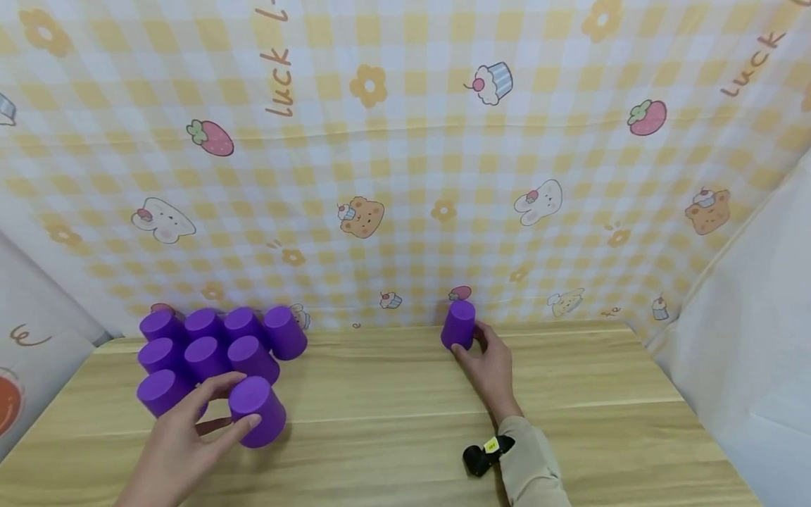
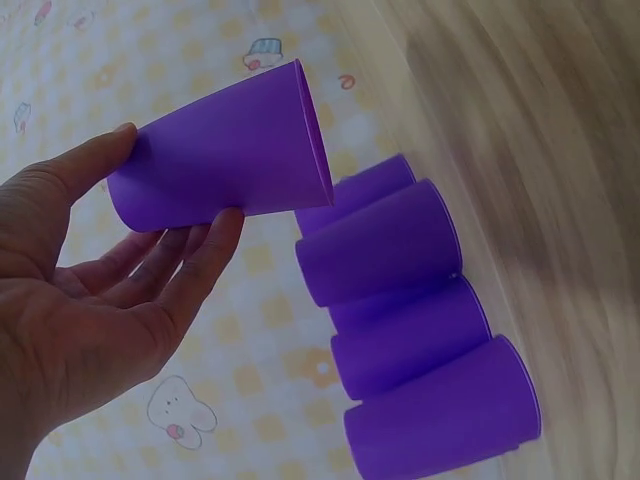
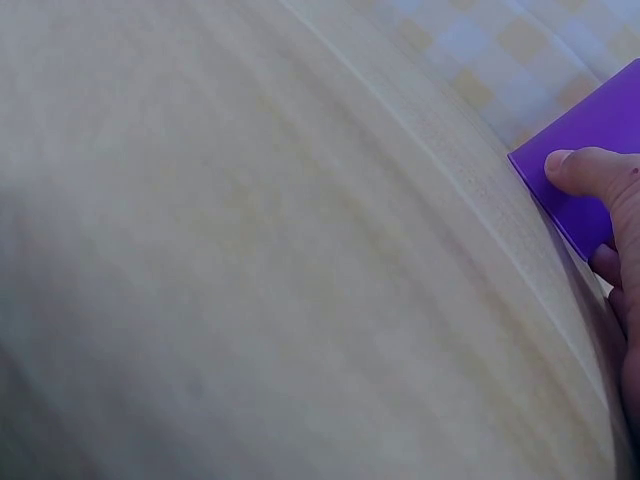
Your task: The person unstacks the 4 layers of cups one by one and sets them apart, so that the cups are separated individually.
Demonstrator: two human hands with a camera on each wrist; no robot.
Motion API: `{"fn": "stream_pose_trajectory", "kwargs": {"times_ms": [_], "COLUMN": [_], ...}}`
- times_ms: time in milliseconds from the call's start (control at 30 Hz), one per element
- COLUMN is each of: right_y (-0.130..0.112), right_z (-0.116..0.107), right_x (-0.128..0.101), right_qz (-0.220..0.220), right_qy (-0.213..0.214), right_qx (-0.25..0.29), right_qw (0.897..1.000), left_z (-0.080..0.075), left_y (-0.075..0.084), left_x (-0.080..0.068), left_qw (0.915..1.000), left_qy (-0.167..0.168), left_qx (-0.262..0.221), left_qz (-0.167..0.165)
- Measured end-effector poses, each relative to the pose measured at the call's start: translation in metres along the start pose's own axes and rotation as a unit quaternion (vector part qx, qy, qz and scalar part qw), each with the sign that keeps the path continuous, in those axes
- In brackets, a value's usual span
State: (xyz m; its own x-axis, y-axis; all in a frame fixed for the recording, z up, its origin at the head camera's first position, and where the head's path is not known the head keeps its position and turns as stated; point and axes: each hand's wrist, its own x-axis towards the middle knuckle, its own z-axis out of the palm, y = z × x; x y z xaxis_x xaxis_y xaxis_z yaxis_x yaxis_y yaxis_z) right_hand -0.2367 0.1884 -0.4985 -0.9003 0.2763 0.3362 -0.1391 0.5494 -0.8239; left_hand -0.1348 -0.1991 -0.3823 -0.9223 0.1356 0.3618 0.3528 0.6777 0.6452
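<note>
My left hand (image 1: pixel 190 422) grips an upside-down purple cup (image 1: pixel 257 410) at the near left of the wooden table (image 1: pixel 393 401); in the left wrist view the thumb and fingers (image 2: pixel 190 260) curl round that cup (image 2: pixel 225 165), which looks lifted and tilted. Just behind it stand several more purple cups (image 1: pixel 209 338) in rows, also upside down (image 2: pixel 400 300). At the table's far edge my right hand (image 1: pixel 488 362) holds a single purple cup (image 1: pixel 459 324). The right wrist view shows the thumb (image 3: pixel 590 170) pressed on that cup (image 3: pixel 600 150).
A yellow checked cloth (image 1: pixel 405 155) with cartoon prints hangs as a backdrop right behind the table. A black wrist device (image 1: pixel 484 454) sits on my right sleeve. White fabric (image 1: pixel 747 352) bounds the right side, and bare wood lies between the hands.
</note>
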Motion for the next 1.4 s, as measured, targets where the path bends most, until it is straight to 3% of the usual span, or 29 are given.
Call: {"fn": "stream_pose_trajectory", "kwargs": {"times_ms": [400, 633, 967, 1400], "right_y": [-0.001, 0.0, 0.0, -0.001], "right_z": [0.0, -0.001, 0.001, 0.0], "right_x": [-0.001, 0.0, 0.0, 0.001], "right_qz": [-0.007, 0.0, 0.005, 0.001], "right_qy": [0.0, -0.002, 0.0, -0.001], "right_qx": [0.005, -0.001, 0.001, 0.0], "right_qw": [1.0, 1.0, 1.0, 1.0], "left_z": [-0.011, -0.012, -0.012, -0.009], "left_y": [-0.017, -0.029, -0.041, -0.051], "left_x": [-0.007, -0.009, -0.01, -0.003], "left_qw": [0.9976, 0.9952, 0.9937, 0.9883], "left_qy": [0.019, 0.04, 0.057, 0.091], "left_qx": [0.062, 0.072, 0.078, 0.122], "left_qz": [-0.026, -0.053, -0.058, 0.002]}}
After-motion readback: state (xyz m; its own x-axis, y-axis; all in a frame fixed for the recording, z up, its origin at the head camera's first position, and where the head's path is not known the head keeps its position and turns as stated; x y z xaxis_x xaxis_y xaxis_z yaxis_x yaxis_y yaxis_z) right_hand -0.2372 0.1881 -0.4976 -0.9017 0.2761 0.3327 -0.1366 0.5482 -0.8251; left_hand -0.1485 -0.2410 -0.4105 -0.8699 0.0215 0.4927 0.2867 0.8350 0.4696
